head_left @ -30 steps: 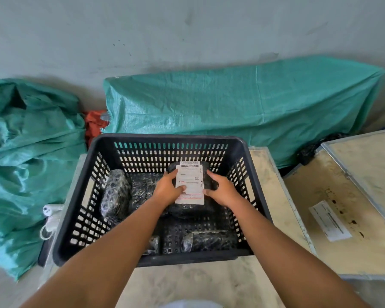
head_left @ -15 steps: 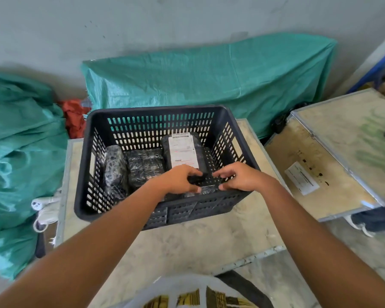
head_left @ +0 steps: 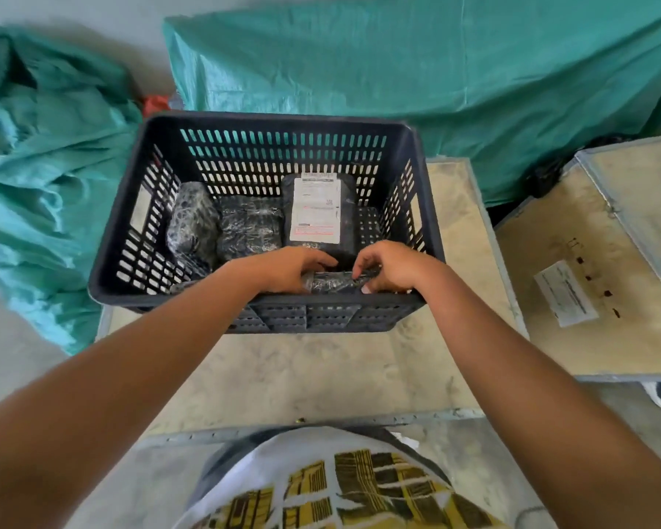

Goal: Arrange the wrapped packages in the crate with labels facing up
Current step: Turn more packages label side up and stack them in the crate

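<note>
- Green woven tarpaulin: draped over bulk goods beyond the far edge of the bench; a second heap lies off the left edge.
- Bench: pale, scuffed top with a metal rim; carries the crate toward its far edge.
- Wooden case: stands off the bench's right edge, a paper slip stuck on its lid. Not part of the task.
- Crate: dark slotted plastic, open-topped, holds all the packages in view.
- Labelled package: black wrap, white label up, lying flat at the crate's far right. Judged done.
- Middle package: black wrap, just left of the labelled one, touching it; no label shows on its top face. Judged still to be turned.
- Left package: black wrap, propped on edge against the crate's left wall; no label visible. Judged still to be turned and laid flat.
- Near package: black wrap, against the crate's near wall, between both hands; label not visible. Judged the item now in hand.
- Left hand: grip curled around the near package's left end.
- Right hand: grip pinching the wrap at the package's right end.
- Progress: one label of four seen facing up; a further parcel near the left corner is too hidden to tell.
</note>
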